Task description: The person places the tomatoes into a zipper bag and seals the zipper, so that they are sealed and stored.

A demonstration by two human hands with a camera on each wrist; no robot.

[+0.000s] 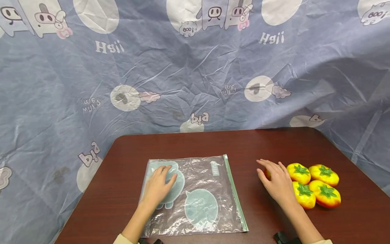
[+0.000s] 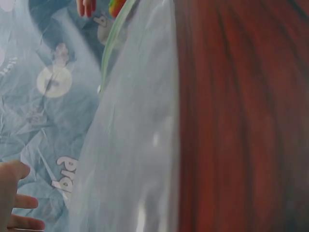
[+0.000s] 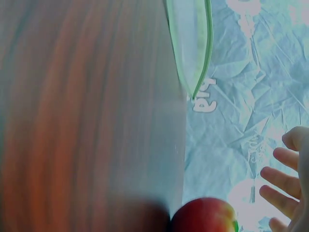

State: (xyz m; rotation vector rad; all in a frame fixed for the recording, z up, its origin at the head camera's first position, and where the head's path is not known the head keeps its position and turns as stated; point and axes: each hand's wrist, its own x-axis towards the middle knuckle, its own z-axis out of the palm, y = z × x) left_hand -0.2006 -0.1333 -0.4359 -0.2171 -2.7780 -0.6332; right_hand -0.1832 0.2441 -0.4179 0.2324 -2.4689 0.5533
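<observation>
A clear plastic zip bag with pale green cartoon prints lies flat on the table, its green zip edge toward the right. Over the bag's left part is my left hand, fingers relaxed and holding nothing; whether it touches the plastic I cannot tell. My right hand is beside the yellow-and-red persimmons, fingers spread loosely and nothing in them. One more persimmon shows below that hand in the right wrist view; in the head view it is mostly hidden by the hand.
The dark brown wooden table has rounded far corners. Behind it hangs a wrinkled blue-grey cloth with white cartoon prints, reaching down along the table's left and right sides.
</observation>
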